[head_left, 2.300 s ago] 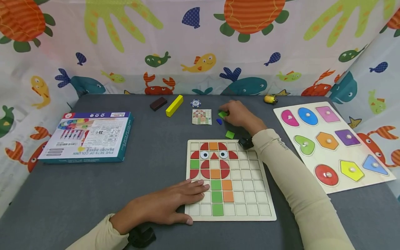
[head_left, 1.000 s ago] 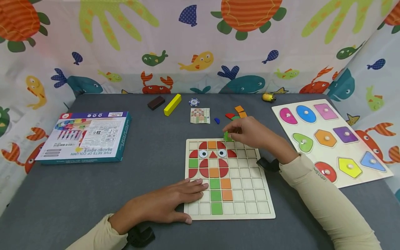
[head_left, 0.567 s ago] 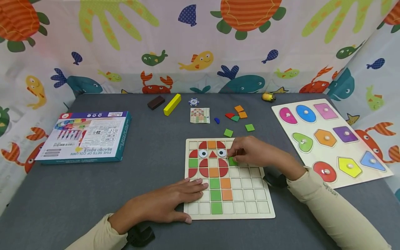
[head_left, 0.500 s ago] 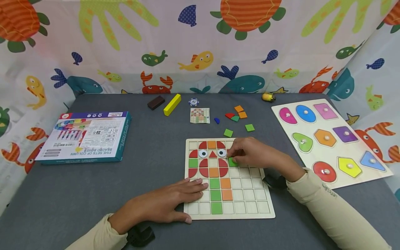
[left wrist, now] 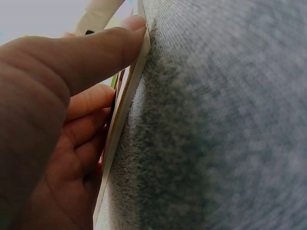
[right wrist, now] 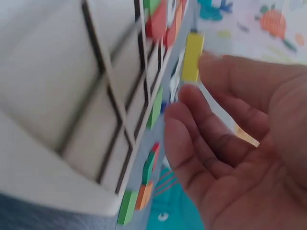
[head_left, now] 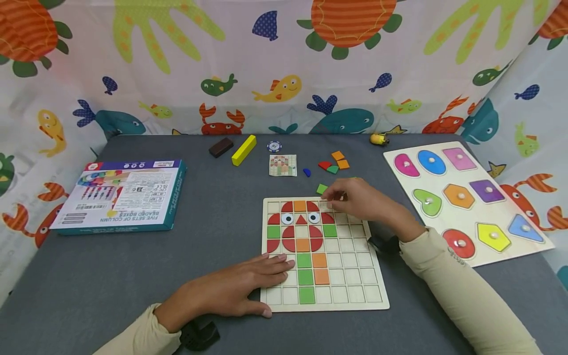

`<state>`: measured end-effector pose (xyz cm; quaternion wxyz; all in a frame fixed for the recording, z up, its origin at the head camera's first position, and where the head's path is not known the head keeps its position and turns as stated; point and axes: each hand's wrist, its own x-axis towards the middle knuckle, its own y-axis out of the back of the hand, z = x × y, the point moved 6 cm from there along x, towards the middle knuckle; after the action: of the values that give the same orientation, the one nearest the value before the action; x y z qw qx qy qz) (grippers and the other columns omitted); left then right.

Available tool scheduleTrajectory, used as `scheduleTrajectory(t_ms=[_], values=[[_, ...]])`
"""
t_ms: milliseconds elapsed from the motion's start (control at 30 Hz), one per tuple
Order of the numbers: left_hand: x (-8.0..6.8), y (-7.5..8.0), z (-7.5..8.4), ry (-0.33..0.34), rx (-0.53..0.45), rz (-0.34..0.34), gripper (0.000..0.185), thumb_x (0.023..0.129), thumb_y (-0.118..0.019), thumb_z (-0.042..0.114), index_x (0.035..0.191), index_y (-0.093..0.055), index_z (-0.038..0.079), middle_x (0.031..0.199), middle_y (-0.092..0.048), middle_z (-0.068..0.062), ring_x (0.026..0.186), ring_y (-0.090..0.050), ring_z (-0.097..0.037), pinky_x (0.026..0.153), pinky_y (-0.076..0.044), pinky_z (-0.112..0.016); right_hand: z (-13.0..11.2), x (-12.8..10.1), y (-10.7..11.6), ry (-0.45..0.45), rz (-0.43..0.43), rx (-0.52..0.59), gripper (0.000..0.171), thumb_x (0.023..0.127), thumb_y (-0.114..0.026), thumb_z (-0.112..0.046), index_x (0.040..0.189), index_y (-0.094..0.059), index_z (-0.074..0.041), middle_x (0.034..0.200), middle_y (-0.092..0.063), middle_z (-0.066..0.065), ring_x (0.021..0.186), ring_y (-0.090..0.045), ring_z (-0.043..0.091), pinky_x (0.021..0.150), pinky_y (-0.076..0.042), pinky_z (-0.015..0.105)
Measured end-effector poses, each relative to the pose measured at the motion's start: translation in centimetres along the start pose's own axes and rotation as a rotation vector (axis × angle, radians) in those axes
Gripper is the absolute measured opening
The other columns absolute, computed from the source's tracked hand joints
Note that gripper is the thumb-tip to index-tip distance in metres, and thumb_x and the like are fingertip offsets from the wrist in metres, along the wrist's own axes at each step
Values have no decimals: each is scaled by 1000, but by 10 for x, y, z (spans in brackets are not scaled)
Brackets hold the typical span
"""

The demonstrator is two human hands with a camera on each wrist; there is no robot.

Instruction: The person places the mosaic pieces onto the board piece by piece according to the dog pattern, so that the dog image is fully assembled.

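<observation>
My left hand rests with spread fingers on the left edge of a pale wooden grid board. In the left wrist view its thumb lies along the board's edge. Red, orange and green pieces and two eye discs form a pattern in the grid. A green square tile sits flat in a cell below the right red piece. Over the board's far edge hovers my right hand, fingers loosely bent, with nothing between thumb and fingertips in the right wrist view. Just beyond its fingertips lies a loose green tile.
Loose orange tiles, a red piece and a blue piece lie behind the board, near a pattern card. A shape puzzle board stands right, a box left. Yellow and brown blocks lie at the back.
The right hand carried a green tile from the back onto the board and let go of it in a cell. It has since moved back toward the far edge. The left hand stayed put.
</observation>
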<state>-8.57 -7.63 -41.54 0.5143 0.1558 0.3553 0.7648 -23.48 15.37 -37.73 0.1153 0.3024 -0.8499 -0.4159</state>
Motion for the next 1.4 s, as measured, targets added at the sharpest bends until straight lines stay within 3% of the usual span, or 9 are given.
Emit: scheduleTrajectory(t_ms=[300,567,833,1067,1267,1400], values=[[1,-2,-2,1,-11,-3,75,92,-66,38,153,-31,12,159,-22,5,146,-13,-15,117,-15,-39,30,36,28,-128,126,-12,24,94,-64,-8,115,-68,3,107,-66,16,95,-59,30,81,-53,44],[3,-1,-1,-5,-14,-5,76,92,-66,38,153,-30,12,159,-22,5,147,-13,-16,117,-16,-40,49,58,38,-228,211,14,23,97,-58,-7,115,-69,2,109,-67,18,95,-60,29,80,-51,44],[3,0,-1,2,-3,-3,76,92,-67,37,153,-30,12,159,-22,5,146,-13,-16,117,-17,-41,54,72,32,-298,141,-51,26,94,-65,-14,115,-68,2,110,-66,18,97,-59,30,85,-49,44],[3,0,-1,5,-8,-4,76,92,-67,37,153,-30,13,159,-22,6,147,-12,-15,117,-16,-40,51,77,30,-300,132,-148,24,92,-68,-13,110,-69,3,108,-66,19,97,-59,31,87,-49,46],[3,-1,-2,-4,1,1,76,92,-67,39,153,-31,12,159,-22,5,146,-13,-15,117,-17,-40,52,72,34,-237,185,-84,26,97,-53,-8,118,-66,2,110,-64,17,91,-56,28,81,-49,43],[1,-1,-3,-3,-6,2,76,92,-66,38,153,-31,11,159,-22,4,147,-13,-15,117,-14,-39,46,65,37,-149,222,-58,27,96,-52,-4,117,-66,3,110,-63,17,91,-57,28,81,-50,43]])
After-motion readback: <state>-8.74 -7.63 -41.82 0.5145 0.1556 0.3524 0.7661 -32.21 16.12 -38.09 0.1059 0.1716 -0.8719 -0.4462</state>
